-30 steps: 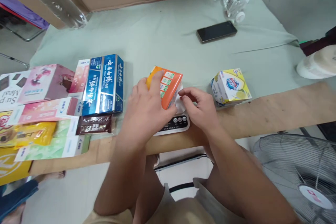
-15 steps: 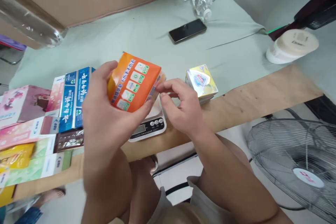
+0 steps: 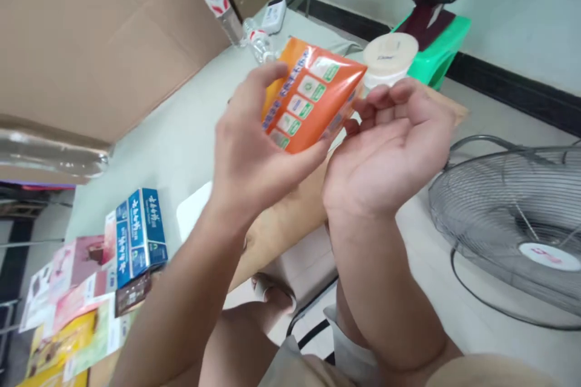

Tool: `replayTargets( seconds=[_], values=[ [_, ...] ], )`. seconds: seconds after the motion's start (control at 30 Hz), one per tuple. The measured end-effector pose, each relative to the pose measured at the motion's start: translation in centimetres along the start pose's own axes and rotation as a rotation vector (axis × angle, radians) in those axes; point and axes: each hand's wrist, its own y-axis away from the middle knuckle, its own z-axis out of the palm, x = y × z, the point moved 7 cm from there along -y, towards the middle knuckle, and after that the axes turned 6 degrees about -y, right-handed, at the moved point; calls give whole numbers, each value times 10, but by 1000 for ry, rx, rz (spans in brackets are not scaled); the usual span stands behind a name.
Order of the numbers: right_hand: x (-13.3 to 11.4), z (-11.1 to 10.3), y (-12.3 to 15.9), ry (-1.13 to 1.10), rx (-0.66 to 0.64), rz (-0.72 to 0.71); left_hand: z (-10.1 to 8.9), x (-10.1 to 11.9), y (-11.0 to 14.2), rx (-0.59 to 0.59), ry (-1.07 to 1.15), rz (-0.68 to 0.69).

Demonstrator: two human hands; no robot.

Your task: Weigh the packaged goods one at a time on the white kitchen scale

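Note:
My left hand [image 3: 263, 145] grips an orange plastic-wrapped soap pack [image 3: 313, 97], thumb along its lower edge and fingers over its far side. The pack is tilted in the air above the table, its printed face with small green-and-white pictures towards me. Close to the pack's right end is my right hand [image 3: 385, 139], palm turned up and fingers loosely curled. Nothing lies in its palm; whether the fingertips touch the pack I cannot tell. Behind my left wrist, a white kitchen scale [image 3: 194, 208] shows only in part.
Blue toothpaste boxes [image 3: 138, 233] and other packs, including a yellow one [image 3: 68, 344], lie at the table's left. Water bottles [image 3: 215, 3] stand and lie at the back. A lidded tub [image 3: 390, 55] is behind my right hand; a caged fan [image 3: 512, 224] stands right.
My view has turned to the right. The soap pack has moved right with my left hand. My right hand has turned from a pinch at the pack's edge to palm up.

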Motion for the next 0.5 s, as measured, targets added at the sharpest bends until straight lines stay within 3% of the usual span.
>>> replayTargets(
  seconds=[0.1,0.23,0.37,0.5],
  values=[
    [-7,-11,-20,-11,-8,5,53,14,-37,-129,-5,22],
    [-1,-33,-40,-62,125,27,108,27,-61,-252,-24,102],
    [0,-49,-60,107,47,-157,146,42,-72,-356,25,151],
    [-7,-67,-67,213,84,-338,177,65,-81,-431,68,196]
  ],
)
